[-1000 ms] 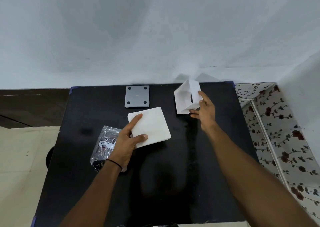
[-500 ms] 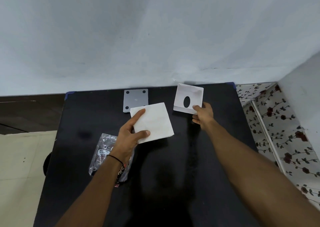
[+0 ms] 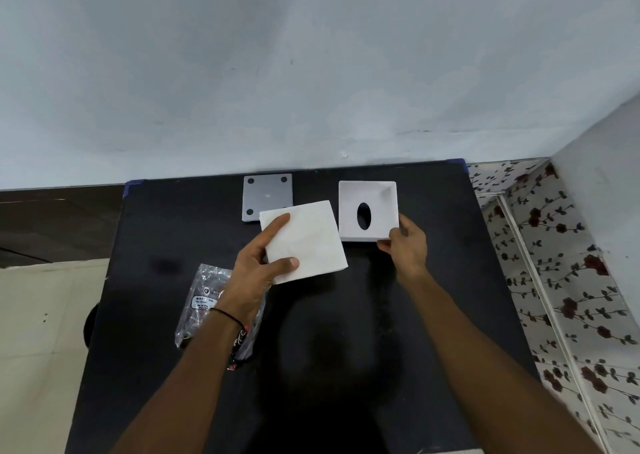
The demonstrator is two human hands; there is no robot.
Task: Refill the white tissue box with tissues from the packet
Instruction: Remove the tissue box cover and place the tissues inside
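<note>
A square stack of white tissues (image 3: 308, 240) is held just above the black table (image 3: 346, 349), pinched at its near left corner by my left hand (image 3: 258, 270). To its right the white tissue box (image 3: 377, 190) lies upside down with its open side up, and the oval slot shows in its floor. My right hand (image 3: 405, 246) grips the box at its near right corner. The clear plastic packet (image 3: 204, 298) lies flat on the table under my left wrist, partly hidden by it.
A grey square plate (image 3: 266, 194) with black round feet, likely the box's base, lies at the table's far edge, its near corner hidden by the tissues. A white wall runs behind the table. Floral-patterned surface (image 3: 554, 280) lies to the right.
My right hand turned the box from standing on its side to lying flat with its open side up. My left hand lifted the tissue stack slightly toward the box.
</note>
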